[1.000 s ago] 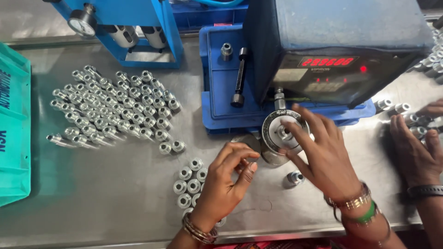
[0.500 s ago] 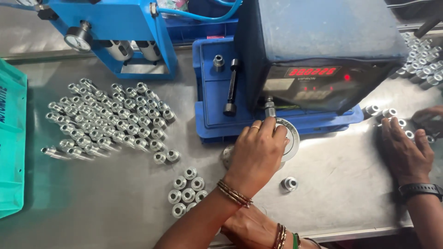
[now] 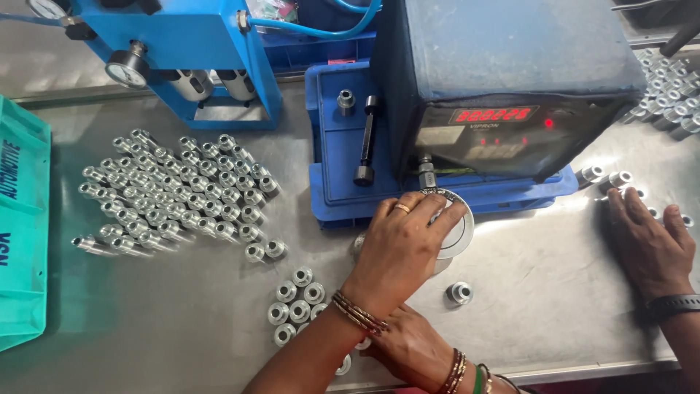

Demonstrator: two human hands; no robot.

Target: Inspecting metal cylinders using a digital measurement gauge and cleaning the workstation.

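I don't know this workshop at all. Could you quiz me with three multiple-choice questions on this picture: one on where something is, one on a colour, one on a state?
1. Where does the person's left hand lie?
A. on the round dial in front of the blue tray
B. on the crate
C. on the co-worker's hand

2. What colour is the crate at the left edge?
A. red
B. green
C. yellow

3. How is the display on the dark machine?
A. covered by a cloth
B. cracked
C. lit in red

Answers:
1 A: the left hand covers the round dial just below the blue tray.
2 B: the crate is plainly green.
3 C: the display on the dark machine glows with red digits.
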